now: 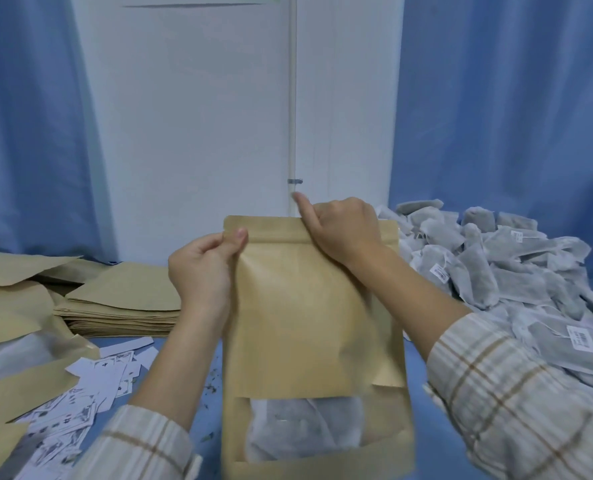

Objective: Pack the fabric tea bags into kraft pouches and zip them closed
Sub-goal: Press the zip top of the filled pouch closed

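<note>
With the pouch [309,306] top pinched in both hands [201,271] [343,230], a gap could be left if the zip is pressed unevenly.

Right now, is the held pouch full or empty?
Not empty: fabric tea bags show through the kraft pouch window. How full, cannot tell.

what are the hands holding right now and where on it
Both hold one upright kraft pouch by its top zip strip: left hand pinches the left corner, right hand grips nearer the middle.

pouch [309,327] upright centre, tea bag [305,427] inside | pouch stack [122,306] left | tea bag heap [496,265] right
</note>
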A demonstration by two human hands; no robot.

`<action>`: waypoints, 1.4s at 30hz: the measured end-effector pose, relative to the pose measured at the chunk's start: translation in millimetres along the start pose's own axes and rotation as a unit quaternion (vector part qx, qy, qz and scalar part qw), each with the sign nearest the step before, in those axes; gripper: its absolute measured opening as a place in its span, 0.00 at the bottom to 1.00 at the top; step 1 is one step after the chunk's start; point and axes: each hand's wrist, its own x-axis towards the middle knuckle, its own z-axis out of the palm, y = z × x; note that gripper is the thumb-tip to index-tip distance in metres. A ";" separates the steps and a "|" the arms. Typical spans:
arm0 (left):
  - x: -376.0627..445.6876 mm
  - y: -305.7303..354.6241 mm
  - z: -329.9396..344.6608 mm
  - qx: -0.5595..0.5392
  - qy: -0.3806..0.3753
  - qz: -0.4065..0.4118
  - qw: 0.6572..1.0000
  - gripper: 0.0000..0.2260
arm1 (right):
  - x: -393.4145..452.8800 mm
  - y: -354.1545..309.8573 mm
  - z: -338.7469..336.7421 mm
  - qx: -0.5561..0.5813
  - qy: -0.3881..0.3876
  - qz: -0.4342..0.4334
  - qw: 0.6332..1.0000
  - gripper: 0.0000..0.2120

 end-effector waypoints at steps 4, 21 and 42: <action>5.6 -0.6 -5.8 -0.001 -0.004 -0.007 1.000 0.11 | -3.6 15.5 -1.8 0.035 -0.003 0.020 0.999 0.30; 5.9 0.3 -20.0 0.032 -0.159 -0.062 0.985 0.11 | -15.4 54.5 -7.7 0.086 0.005 0.192 0.978 0.31; -56.3 -6.7 3.7 0.458 -0.099 0.612 0.637 0.12 | -77.4 32.0 -37.9 0.781 -0.245 0.457 0.347 0.19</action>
